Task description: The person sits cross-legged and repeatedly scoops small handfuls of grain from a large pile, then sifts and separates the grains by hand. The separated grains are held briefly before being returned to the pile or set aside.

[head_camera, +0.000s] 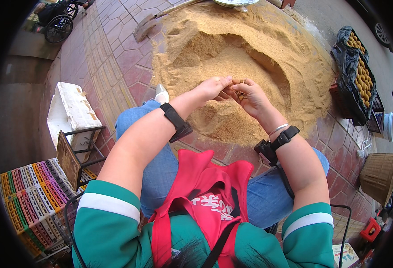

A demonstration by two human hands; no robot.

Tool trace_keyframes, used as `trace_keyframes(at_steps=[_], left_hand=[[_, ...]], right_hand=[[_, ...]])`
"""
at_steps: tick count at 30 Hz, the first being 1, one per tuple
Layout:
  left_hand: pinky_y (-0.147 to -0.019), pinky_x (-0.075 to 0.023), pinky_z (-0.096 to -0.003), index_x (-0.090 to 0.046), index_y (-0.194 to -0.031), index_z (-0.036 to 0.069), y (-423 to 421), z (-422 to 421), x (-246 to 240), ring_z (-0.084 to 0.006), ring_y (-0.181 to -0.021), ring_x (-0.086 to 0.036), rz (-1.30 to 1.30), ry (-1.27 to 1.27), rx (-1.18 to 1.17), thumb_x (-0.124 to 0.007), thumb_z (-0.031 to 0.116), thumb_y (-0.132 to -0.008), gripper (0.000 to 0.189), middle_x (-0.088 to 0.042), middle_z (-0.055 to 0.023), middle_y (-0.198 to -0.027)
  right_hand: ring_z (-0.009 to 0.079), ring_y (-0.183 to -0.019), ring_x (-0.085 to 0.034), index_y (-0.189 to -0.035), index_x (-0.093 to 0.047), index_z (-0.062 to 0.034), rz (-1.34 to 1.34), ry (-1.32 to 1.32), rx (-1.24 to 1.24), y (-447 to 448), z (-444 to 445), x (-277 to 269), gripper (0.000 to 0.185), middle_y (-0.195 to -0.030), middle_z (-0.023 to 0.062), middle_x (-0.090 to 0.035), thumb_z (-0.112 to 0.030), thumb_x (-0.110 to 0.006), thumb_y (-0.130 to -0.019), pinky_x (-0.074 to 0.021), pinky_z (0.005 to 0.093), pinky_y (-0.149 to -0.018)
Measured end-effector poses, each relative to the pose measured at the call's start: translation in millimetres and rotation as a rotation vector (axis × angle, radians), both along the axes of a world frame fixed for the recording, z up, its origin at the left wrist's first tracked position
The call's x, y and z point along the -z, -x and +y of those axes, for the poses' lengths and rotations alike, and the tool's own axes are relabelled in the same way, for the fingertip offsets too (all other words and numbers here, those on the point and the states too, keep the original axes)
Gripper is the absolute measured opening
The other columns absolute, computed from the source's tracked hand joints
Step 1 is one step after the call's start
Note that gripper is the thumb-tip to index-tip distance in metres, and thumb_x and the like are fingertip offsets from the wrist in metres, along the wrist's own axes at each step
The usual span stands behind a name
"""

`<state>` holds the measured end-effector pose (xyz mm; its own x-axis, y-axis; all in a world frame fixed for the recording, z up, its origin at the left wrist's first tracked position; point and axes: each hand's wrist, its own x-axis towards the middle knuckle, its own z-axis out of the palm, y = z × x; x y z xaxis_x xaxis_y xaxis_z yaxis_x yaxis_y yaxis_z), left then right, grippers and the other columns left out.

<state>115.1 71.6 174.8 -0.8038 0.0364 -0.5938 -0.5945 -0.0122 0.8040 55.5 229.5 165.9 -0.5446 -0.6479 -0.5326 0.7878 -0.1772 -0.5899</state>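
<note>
My left hand (pixel 215 88) and my right hand (pixel 251 97) meet at the fingertips above a broad heap of tan sawdust-like granules (pixel 216 60). Small brown pieces (pixel 241 95), too small to name surely, lie in the curled fingers and palm of my right hand. The left thumb and fingers reach to the right fingertips; whether they pinch a piece is hidden. A wide hollow with a raised far rim is dug into the heap beyond my hands. Both forearms wear black strapped devices.
A shovel (pixel 145 27) and a metal basin (pixel 235 2) are at the heap's far side. Black plastic-lined crates of round brown produce (pixel 363 80) stand right, near a wicker basket (pixel 380 177). Left are a white foam box (pixel 71 110), a metal-framed stool (pixel 70 157) and stacked coloured crates (pixel 32 197).
</note>
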Motion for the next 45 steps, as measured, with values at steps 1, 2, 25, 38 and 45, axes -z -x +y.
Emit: trace_keyframes(at_steps=[1, 2, 25, 38, 45], left_hand=[[-0.065, -0.0489, -0.0291, -0.058, -0.099, 0.005, 0.3, -1.1, 0.3, -0.0144, -0.073, -0.058, 0.005, 0.033, 0.011, -0.040, 0.043, -0.094, 0.043, -0.060, -0.0049, -0.084], [-0.066, -0.0482, -0.0281, -0.059, -0.098, 0.006, 0.8, -2.6, 0.3, -0.0136, -0.073, -0.058, 0.040, 0.065, 0.043, -0.042, 0.040, -0.094, 0.039, -0.060, -0.0040, -0.083], [-0.058, -0.0468, -0.0302, -0.066, -0.079, 0.005, -1.3, -4.2, -11.8, -0.0165, -0.061, -0.059, 0.221, 0.559, 0.258, -0.065, 0.019, -0.075, 0.015, -0.064, -0.0091, -0.068], [-0.059, -0.0466, -0.0385, -0.060, -0.072, 0.007, -2.6, 7.8, -28.1, -0.0313, -0.067, -0.059, 0.735, 1.156, 0.213, -0.059, 0.019, -0.070, 0.013, -0.060, -0.0136, -0.071], [-0.059, -0.0463, -0.0369, -0.061, -0.076, 0.005, 11.3, -8.9, -28.2, -0.0278, -0.065, -0.059, 0.436, 0.881, 0.099, -0.053, 0.028, -0.080, 0.024, -0.061, -0.0138, -0.073]], right_hand=[[0.0171, -0.080, -0.060, -0.098, -0.050, -0.0005, 0.012, 0.009, 0.004, 0.1, 0.1, 0.3, 0.024, -0.090, 0.0094, -0.057, 0.004, -0.059, -0.077, -0.0506, 0.0252, -0.072], [0.0171, -0.080, -0.059, -0.099, -0.050, 0.0000, 0.006, 0.011, 0.016, 0.2, 0.2, 0.9, 0.026, -0.091, 0.0094, -0.057, 0.006, -0.059, -0.076, -0.0505, 0.0253, -0.072], [0.0180, -0.079, -0.060, -0.097, -0.051, 0.0028, 0.177, -0.071, -0.062, -0.8, 1.2, 7.2, 0.029, -0.089, 0.0117, -0.056, 0.007, -0.062, -0.071, -0.0511, 0.0261, -0.072], [0.0152, -0.073, -0.058, -0.088, -0.053, -0.0016, 0.075, -0.013, 0.049, 1.0, -4.1, -6.9, 0.011, -0.085, 0.0083, -0.058, -0.007, -0.059, -0.081, -0.0520, 0.0268, -0.071], [0.0148, -0.067, -0.059, -0.085, -0.054, -0.0042, -0.090, -0.024, 0.058, 6.8, 4.8, -11.1, 0.009, -0.077, 0.0060, -0.058, -0.013, -0.055, -0.086, -0.0533, 0.0261, -0.062]])
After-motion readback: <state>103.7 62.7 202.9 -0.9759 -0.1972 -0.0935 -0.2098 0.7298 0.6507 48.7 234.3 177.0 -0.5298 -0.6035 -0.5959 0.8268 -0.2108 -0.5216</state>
